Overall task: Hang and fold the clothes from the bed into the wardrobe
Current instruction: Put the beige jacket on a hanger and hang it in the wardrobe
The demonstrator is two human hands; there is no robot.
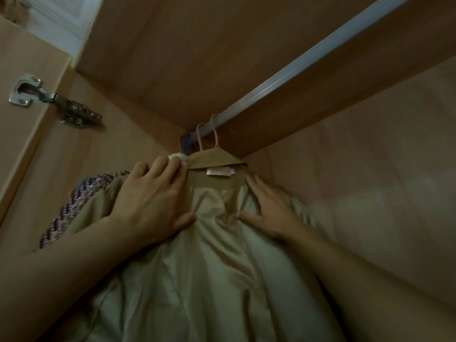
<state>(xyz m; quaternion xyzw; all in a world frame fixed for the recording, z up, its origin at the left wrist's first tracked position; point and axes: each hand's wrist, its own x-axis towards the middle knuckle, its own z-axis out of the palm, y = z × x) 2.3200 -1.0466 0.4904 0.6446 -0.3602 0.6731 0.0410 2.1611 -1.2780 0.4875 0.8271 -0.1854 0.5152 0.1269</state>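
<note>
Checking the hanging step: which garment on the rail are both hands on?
The beige lined coat, label at its collar; left hand and right hand rest on its shoulders. The multicoloured tweed garment hangs behind it, untouched.

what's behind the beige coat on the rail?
Left of and behind the beige coat, a multicolour tweed garment hangs, plus purple hanger hooks on the rail. The left hand and coat cover the rest.
</note>
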